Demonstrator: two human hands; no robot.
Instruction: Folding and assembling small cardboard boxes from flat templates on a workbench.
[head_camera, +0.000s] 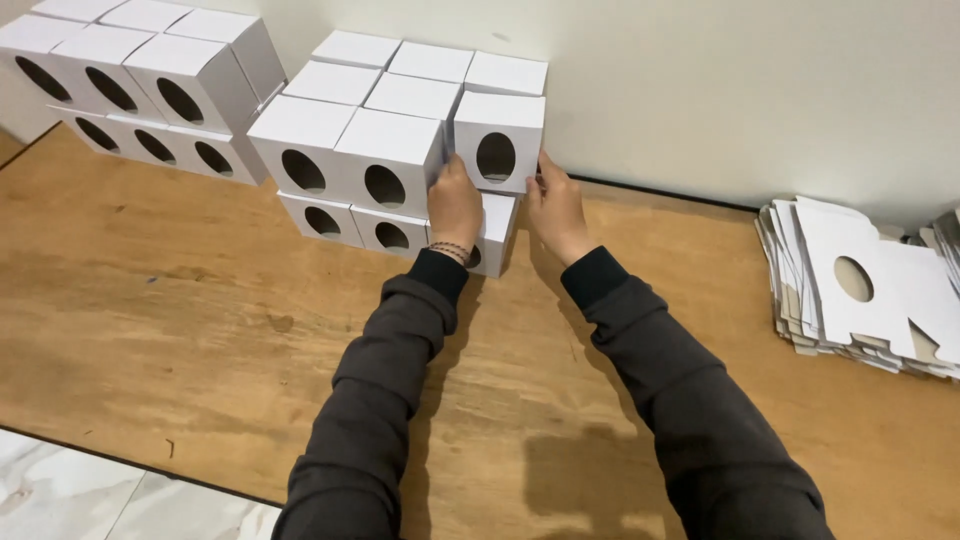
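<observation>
Both my arms are covered by long sleeves of a dark charcoal-grey sweatshirt, the soft fabric bunched into folds along the forearms. Each sleeve ends in a darker, ribbed cuff that sits snug at the wrist. Just beyond the cuff of my left hand (455, 205) I wear a thin beaded bracelet, wound round in a couple of strands. My right hand (556, 208) is bare past its cuff, with short plain nails on my fingers (541, 165).

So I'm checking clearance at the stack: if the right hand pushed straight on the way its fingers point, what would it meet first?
Probably the wall. The right hand lies along the right side of the top white box, fingers pointing toward the wall behind; depth is unclear.
</observation>
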